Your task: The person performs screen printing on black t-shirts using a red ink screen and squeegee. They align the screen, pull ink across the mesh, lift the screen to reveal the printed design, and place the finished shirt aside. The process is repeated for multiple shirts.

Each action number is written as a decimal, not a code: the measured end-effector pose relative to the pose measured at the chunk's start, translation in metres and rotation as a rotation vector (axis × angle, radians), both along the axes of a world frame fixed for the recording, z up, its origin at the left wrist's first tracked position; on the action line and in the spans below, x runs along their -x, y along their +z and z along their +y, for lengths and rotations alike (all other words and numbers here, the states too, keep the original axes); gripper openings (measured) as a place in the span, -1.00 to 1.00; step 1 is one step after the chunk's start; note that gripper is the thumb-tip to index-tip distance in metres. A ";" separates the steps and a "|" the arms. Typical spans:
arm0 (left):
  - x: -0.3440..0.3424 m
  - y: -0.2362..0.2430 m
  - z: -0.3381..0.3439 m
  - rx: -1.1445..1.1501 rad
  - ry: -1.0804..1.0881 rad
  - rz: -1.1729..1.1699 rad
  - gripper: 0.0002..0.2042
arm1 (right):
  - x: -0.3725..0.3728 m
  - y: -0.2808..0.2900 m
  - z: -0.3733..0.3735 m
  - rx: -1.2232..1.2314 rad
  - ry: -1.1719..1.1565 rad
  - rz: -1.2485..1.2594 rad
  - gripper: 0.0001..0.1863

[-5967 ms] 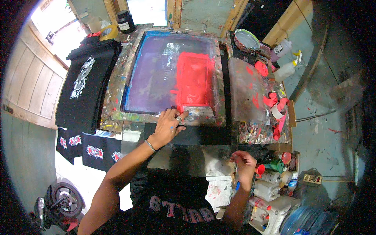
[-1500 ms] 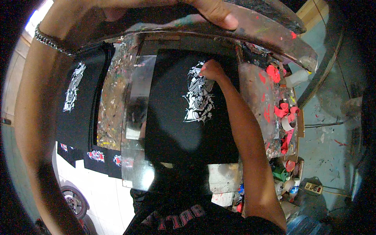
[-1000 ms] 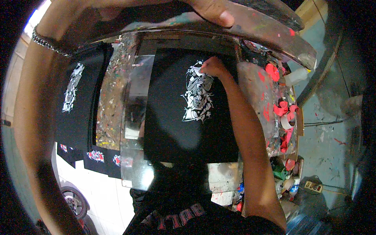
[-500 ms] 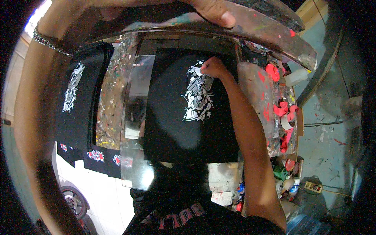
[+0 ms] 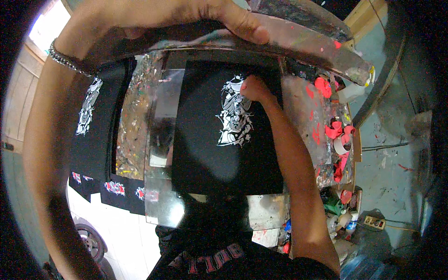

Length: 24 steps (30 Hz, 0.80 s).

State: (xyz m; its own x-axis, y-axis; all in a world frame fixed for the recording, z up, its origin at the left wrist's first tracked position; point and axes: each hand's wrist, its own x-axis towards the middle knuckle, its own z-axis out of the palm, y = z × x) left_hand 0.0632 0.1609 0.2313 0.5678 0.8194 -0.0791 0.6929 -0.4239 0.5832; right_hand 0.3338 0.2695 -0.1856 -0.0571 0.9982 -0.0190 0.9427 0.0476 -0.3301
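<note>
A black fabric panel (image 5: 200, 154) lies flat on a glass-topped board (image 5: 156, 205) in the middle. It bears a white and grey printed design (image 5: 234, 123). My right hand (image 5: 255, 88) is closed, resting at the upper right part of the print; whatever its fingers may hold is hidden. Across the top, my left hand (image 5: 219, 16) grips the edge of a raised, paint-stained frame (image 5: 308, 39), its thumb lying over the near side. A chain bracelet (image 5: 70, 63) circles the left wrist.
More black panels with a similar print (image 5: 88, 107) lie at the left, beside a paint-spattered strip (image 5: 133, 116). Pink-stained rags (image 5: 333, 129) and a tape roll (image 5: 342, 145) sit on the right. Below them are bottles (image 5: 352, 221) and a power strip (image 5: 374, 222). A wheel (image 5: 91, 240) shows lower left.
The raised frame and my left hand sit slightly lower in the picture. My right hand has shifted a little down and to the right over the print, still closed.
</note>
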 end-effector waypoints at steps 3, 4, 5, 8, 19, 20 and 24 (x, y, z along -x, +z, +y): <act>0.019 0.010 0.015 0.164 -0.087 0.042 -0.73 | 0.016 0.021 -0.005 -0.042 0.102 0.032 -0.85; 0.020 0.024 0.006 0.234 -0.042 0.046 -0.74 | 0.027 0.030 -0.005 -0.056 0.139 0.095 -0.84; 0.024 0.016 0.014 0.077 -0.183 0.031 -0.74 | 0.017 0.039 -0.021 -0.065 0.109 0.203 -0.84; 0.057 -0.043 0.051 -0.611 -0.625 -0.083 -0.59 | 0.007 0.076 -0.084 -0.079 0.005 0.306 -0.81; 0.060 -0.182 -0.060 -0.266 -0.314 -0.249 -0.51 | 0.042 0.111 -0.393 -0.041 -0.332 0.485 -0.94; 0.064 -0.199 -0.069 -0.242 -0.300 -0.241 -0.48 | 0.039 0.113 -0.408 -0.003 -0.404 0.528 -0.92; 0.073 -0.278 -0.093 -0.397 -0.299 -0.231 -0.43 | 0.029 0.133 -0.453 0.048 -0.631 0.632 -0.87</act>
State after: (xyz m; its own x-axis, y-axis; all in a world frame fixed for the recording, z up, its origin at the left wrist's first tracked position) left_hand -0.0095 0.0681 -0.0465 0.7468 0.5607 0.3577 0.3812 -0.8016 0.4606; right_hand 0.3047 -0.1831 -0.0528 0.4883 0.8464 -0.2126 0.4302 -0.4454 -0.7852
